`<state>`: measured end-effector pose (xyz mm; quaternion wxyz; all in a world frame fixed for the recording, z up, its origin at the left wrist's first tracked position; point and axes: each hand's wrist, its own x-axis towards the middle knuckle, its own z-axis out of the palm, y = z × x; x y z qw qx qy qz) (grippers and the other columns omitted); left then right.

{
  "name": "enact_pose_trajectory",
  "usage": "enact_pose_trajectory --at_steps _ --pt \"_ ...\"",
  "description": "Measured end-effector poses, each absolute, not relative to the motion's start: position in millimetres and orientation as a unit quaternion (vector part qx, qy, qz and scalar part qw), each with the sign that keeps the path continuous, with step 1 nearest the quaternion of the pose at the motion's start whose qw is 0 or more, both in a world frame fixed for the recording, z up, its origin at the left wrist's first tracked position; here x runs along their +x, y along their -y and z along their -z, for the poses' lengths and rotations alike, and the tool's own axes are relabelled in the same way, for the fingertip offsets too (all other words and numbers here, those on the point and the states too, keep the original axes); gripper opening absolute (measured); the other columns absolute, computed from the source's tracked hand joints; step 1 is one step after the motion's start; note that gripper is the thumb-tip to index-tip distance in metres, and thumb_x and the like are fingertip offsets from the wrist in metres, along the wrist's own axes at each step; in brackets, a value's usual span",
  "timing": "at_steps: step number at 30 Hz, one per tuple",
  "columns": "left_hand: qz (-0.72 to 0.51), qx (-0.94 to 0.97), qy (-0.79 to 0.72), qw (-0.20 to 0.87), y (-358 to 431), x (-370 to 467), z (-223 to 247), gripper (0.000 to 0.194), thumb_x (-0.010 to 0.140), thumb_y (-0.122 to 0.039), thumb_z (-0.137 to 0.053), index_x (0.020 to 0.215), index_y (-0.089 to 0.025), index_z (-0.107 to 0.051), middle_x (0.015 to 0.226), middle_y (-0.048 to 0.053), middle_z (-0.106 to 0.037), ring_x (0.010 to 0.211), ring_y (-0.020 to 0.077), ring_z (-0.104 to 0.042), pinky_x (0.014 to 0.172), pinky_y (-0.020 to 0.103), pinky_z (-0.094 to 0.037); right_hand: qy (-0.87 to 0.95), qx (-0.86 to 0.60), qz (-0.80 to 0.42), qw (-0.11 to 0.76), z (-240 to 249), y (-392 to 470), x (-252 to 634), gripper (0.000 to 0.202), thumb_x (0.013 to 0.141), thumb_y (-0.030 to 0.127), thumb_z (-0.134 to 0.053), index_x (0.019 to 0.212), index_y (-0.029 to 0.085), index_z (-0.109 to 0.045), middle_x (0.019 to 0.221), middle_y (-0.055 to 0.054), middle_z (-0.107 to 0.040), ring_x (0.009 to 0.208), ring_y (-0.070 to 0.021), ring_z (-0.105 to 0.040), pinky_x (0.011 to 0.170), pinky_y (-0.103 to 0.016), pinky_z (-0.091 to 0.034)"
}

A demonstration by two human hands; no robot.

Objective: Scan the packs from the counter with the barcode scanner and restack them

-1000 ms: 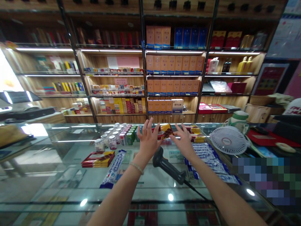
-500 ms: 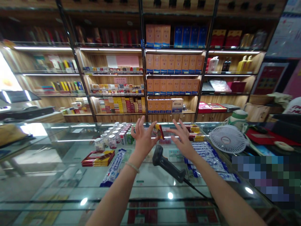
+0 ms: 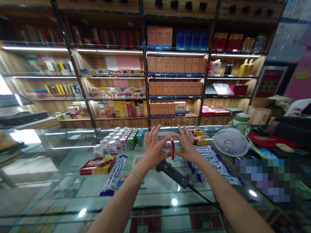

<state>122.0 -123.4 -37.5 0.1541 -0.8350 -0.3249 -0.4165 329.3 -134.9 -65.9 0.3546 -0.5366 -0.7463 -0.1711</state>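
Observation:
A flat red-and-yellow snack packet (image 3: 172,149) is held upright, edge-on to me, above the glass counter. My left hand (image 3: 155,149) pinches it from the left between thumb and index finger, other fingers raised. From the right, my right hand (image 3: 187,147) has thumb and index finger at its other face, closed on it. Just below the hands lies a black barcode scanner (image 3: 173,174) with its cable running right; its head is partly hidden by my left hand. Similar packets (image 3: 97,165) are stacked at the left, beside a blue-and-white long packet (image 3: 113,176).
Small jars and bottles (image 3: 113,147) stand in rows at the left back. Several blue-and-white packets (image 3: 211,160) lie right of my right hand, with more red-and-yellow packets (image 3: 201,140) behind. A white fan (image 3: 229,142) stands at the right. Stocked shelves (image 3: 176,79) line the wall.
My right hand has come in from the right and now meets the packet. The packet has turned edge-on and shifted slightly right with my left hand. The view has shifted slightly.

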Motion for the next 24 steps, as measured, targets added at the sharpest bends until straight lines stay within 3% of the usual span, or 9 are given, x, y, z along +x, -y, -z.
enact_pose_trajectory --at_steps 4,10,12,16,18,20,24 --pt "0.409 -0.839 0.322 0.155 123 122 38 0.078 0.069 -0.048 -0.088 0.141 -0.044 -0.058 0.168 0.008 -0.016 0.153 0.0416 -0.018 0.123 0.062 -0.010 0.744 -0.524 0.181 0.373 66 133 332 0.063 0.081 0.037 -0.073 0.141 0.032 -0.054 0.171 -0.009 -0.022 0.158 -0.0349 -0.012 0.121 -0.065 -0.016" --pt "0.400 -0.840 0.338 0.141 115 114 36 0.081 0.070 -0.066 -0.080 0.143 -0.038 -0.058 0.168 0.013 -0.014 0.153 0.0443 -0.017 0.122 0.064 -0.010 0.734 -0.521 0.210 0.383 62 134 337 0.064 0.079 0.049 -0.076 0.138 0.032 -0.056 0.173 -0.009 -0.014 0.158 -0.0378 -0.011 0.120 -0.066 -0.016" --pt "0.397 -0.840 0.345 0.134 110 110 36 0.092 0.070 -0.068 -0.080 0.151 -0.036 -0.048 0.168 0.015 -0.015 0.154 0.0439 -0.017 0.122 0.064 -0.009 0.727 -0.524 0.221 0.384 61 135 339 0.063 0.080 0.051 -0.075 0.137 0.031 -0.057 0.173 -0.009 -0.012 0.158 -0.0382 -0.010 0.120 -0.067 -0.016" --pt "0.425 -0.813 0.378 0.124 96 103 40 0.136 0.062 -0.071 -0.083 0.165 -0.024 -0.007 0.166 0.025 -0.019 0.154 0.0435 -0.020 0.121 0.064 -0.011 0.708 -0.536 0.248 0.388 60 134 343 0.061 0.080 0.055 -0.074 0.131 0.025 -0.059 0.172 -0.013 -0.015 0.157 -0.0382 -0.012 0.119 -0.067 -0.014" --pt "0.439 -0.798 0.390 0.136 93 99 39 0.144 0.061 -0.072 -0.083 0.164 -0.020 0.002 0.165 0.027 -0.022 0.153 0.0435 -0.021 0.121 0.064 -0.012 0.699 -0.545 0.259 0.385 58 135 343 0.059 0.079 0.054 -0.074 0.127 0.023 -0.060 0.171 -0.015 -0.018 0.157 -0.0378 -0.012 0.120 -0.067 -0.012" --pt "0.438 -0.791 0.395 0.165 94 97 37 0.139 0.061 -0.071 -0.084 0.165 -0.020 -0.006 0.165 0.027 -0.023 0.154 0.0435 -0.021 0.122 0.063 -0.011 0.693 -0.552 0.271 0.376 56 137 343 0.057 0.079 0.052 -0.075 0.125 0.021 -0.061 0.170 -0.016 -0.020 0.157 -0.0370 -0.012 0.121 -0.066 -0.010" --pt "0.405 -0.795 0.386 0.234 106 97 29 0.112 0.063 -0.064 -0.086 0.158 -0.029 -0.037 0.166 0.020 -0.027 0.153 0.0439 -0.024 0.124 0.062 -0.001 0.692 -0.556 0.294 0.355 52 142 340 0.054 0.080 0.046 -0.074 0.125 0.019 -0.060 0.170 -0.016 -0.021 0.157 -0.0360 -0.010 0.123 -0.064 -0.004"
